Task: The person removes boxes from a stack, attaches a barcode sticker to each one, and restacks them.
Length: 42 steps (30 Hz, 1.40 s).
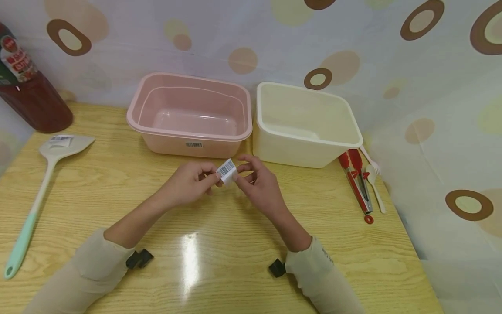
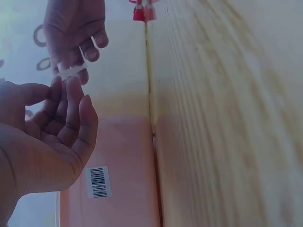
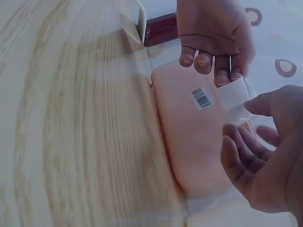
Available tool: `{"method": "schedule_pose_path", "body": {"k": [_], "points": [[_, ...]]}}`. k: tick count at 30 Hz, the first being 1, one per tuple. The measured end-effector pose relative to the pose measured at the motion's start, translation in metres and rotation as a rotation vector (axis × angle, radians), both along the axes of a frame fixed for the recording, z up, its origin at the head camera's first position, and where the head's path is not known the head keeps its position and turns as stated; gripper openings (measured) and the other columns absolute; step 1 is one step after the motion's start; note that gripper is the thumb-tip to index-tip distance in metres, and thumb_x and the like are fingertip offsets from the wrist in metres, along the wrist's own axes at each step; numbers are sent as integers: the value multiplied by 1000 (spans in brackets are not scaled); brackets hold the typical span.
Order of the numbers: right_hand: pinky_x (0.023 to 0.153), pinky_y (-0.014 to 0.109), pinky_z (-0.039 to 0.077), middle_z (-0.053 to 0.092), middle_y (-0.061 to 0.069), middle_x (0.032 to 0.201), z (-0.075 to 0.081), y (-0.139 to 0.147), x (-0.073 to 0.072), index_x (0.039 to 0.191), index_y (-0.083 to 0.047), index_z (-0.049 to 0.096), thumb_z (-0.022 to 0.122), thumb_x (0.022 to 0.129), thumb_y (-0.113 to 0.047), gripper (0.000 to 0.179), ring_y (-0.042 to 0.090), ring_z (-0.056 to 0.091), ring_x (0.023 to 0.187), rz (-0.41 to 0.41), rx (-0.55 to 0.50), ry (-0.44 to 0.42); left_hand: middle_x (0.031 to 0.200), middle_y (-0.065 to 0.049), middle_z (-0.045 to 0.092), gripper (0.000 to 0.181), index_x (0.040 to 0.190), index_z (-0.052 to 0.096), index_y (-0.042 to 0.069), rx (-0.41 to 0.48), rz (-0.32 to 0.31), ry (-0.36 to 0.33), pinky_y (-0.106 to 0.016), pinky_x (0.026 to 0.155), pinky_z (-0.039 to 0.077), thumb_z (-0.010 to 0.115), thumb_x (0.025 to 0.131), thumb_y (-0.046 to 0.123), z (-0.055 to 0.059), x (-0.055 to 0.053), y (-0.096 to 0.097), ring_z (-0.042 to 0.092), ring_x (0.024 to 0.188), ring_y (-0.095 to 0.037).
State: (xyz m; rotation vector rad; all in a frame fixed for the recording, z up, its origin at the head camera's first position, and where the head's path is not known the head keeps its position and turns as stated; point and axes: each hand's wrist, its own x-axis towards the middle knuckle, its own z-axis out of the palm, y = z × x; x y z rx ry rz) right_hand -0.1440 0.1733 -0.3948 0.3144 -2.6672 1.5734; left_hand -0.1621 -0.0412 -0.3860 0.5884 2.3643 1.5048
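Observation:
A small white barcode label (image 1: 226,170), folded or curled at its lower edge, is held up between both hands in front of the pink basin (image 1: 219,149). My left hand (image 1: 192,183) pinches its left edge between thumb and fingers. At the other edge my right hand (image 1: 260,185) pinches it with the thumb on its near corner, the other fingers bent. The right wrist view shows the label's plain white side (image 3: 234,99) between the two hands. Another barcode sticker (image 1: 194,145) is stuck on the basin's front wall.
A cream bin (image 1: 298,150) stands right of the basin. Red-tipped tongs (image 1: 357,183), a small spoon (image 1: 376,189) and a fork (image 1: 370,161) lie beside it. Leftward are a spatula (image 1: 43,187) with a mint handle and a large bottle of red liquid (image 1: 35,102). A patterned sheet (image 1: 211,39) hangs behind.

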Motion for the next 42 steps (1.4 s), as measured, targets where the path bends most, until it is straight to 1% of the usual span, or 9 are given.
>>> {"method": "schedule_pose_path", "body": {"k": [3, 6, 8, 12, 20, 25, 32, 36, 42], "points": [[67, 32, 58, 63, 11, 127, 0, 0, 1, 140, -16, 55, 72, 93, -11, 50, 21, 69, 89, 24, 65, 126, 97, -16, 75, 19, 92, 71, 6, -11, -9, -9, -24, 52, 47, 57, 102, 14, 1, 1, 0, 68, 74, -25], [68, 30, 58, 62, 8, 130, 0, -1, 2, 132, -14, 65, 74, 92, -9, 41, 20, 67, 94, 78, 114, 236, 96, -16, 74, 20, 92, 71, 6, -26, -16, -18, -23, 52, 46, 56, 102, 15, 2, 2, 0, 70, 76, -27], [66, 26, 58, 65, 6, 127, 1, -1, 4, 124, -12, 70, 74, 92, -11, 32, 19, 65, 95, 106, 141, 273, 95, -15, 74, 21, 92, 71, 7, -29, -23, -13, -23, 51, 45, 56, 102, 16, 2, 2, 0, 70, 77, -27], [66, 24, 57, 68, 5, 121, 3, -2, 6, 118, -11, 73, 75, 93, -14, 26, 17, 62, 91, 104, 171, 288, 95, -15, 73, 21, 94, 72, 8, -20, -23, 3, -25, 52, 46, 56, 103, 19, 2, 2, -1, 69, 75, -26], [65, 32, 59, 70, 5, 115, 3, -2, 5, 115, -13, 74, 74, 93, -14, 22, 15, 63, 83, 70, 150, 283, 100, -15, 73, 23, 105, 73, 12, 21, -21, 13, -30, 60, 52, 54, 106, 25, 1, 2, 0, 67, 75, -29], [63, 30, 58, 69, 6, 115, 1, -3, 5, 114, -12, 74, 79, 90, -18, 25, 15, 62, 82, 68, 167, 330, 99, -14, 72, 23, 107, 73, 11, 54, -22, 8, -27, 59, 52, 54, 106, 24, -3, 2, 2, 67, 74, -32], [64, 36, 60, 71, 7, 105, -1, -4, 5, 107, -9, 75, 81, 87, -18, 23, 17, 65, 78, 34, 176, 388, 99, -16, 73, 22, 109, 73, 10, 70, -55, 10, -31, 59, 55, 55, 105, 22, -1, 4, 4, 69, 75, -32], [64, 30, 59, 72, 6, 101, -1, -3, 5, 104, -8, 75, 80, 89, -20, 20, 16, 67, 75, 15, 185, 404, 100, -17, 72, 21, 112, 73, 10, 82, -73, 8, -35, 59, 56, 59, 104, 23, -2, 5, 5, 70, 75, -33], [64, 24, 57, 72, 6, 96, -3, -2, 4, 102, -9, 76, 75, 93, -17, 13, 15, 67, 74, 9, 196, 449, 102, -17, 72, 18, 111, 72, 10, 93, -58, -5, -43, 64, 59, 65, 100, 22, 0, 6, 9, 71, 76, -34]]}}
